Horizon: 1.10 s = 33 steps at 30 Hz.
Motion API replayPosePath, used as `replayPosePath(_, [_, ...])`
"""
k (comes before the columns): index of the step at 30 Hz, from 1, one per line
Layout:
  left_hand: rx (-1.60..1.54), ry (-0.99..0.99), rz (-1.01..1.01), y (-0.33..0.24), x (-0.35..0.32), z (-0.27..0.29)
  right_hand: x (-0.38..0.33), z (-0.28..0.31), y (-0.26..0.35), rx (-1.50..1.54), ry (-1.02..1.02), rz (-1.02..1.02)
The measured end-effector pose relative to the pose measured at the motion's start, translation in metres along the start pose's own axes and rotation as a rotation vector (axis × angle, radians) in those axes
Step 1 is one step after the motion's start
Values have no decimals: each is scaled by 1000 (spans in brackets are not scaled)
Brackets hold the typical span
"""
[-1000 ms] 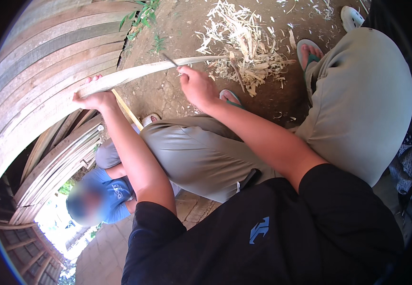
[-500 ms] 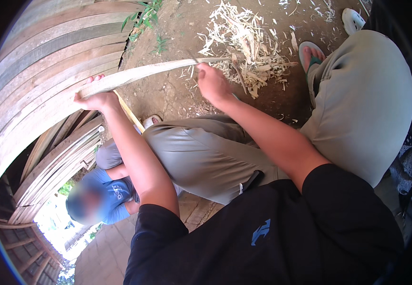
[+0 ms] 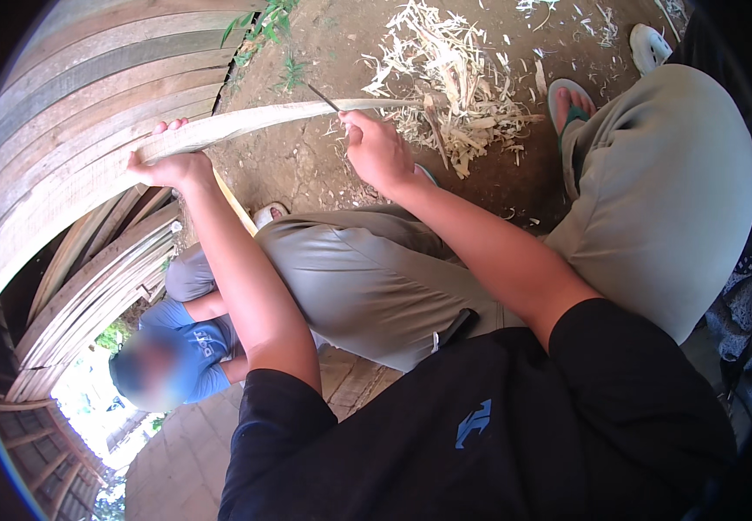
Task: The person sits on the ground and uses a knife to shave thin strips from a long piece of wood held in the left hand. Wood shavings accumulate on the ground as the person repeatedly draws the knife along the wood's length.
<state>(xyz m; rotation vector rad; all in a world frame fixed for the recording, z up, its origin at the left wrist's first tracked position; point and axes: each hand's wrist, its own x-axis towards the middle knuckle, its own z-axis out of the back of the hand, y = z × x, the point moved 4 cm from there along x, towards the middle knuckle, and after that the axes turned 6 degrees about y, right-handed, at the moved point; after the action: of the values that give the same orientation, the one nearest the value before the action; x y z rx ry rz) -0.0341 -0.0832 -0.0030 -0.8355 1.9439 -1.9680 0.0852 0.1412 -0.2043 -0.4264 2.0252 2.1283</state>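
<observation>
A long pale wooden strip runs from the lower left to a thin tip over a heap of shavings. My left hand is closed around its middle, with fingertips showing over the far edge. My right hand is closed in a fist by the strip's narrow end. From that fist a thin dark knife blade points up and left, crossing the strip; its handle is hidden in my fingers. Whether the blade touches the wood I cannot tell.
Pale shavings lie heaped on the dirt ground. Stacked boards fill the upper left, with more planks below. A person in a blue shirt sits close by on the left. My sandalled foot rests at right.
My right hand has moved slightly left along the strip, and the knife blade now shows plainly. The left hand and strip have shifted a little left.
</observation>
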Motion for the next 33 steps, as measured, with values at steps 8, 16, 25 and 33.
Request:
replayPosePath(8, [31, -69, -35, 2, -2, 5, 18, 14, -41, -46, 45, -259])
replayPosePath(16, [15, -31, -5, 2, -5, 3, 9, 5, -8, 28, 109, -50])
replayPosePath(25, [-24, -20, 8, 1, -3, 12, 3, 10, 7, -17, 116, -70])
replayPosePath(33, [-17, -53, 19, 0, -5, 5, 5, 2, 5, 19, 193, -137])
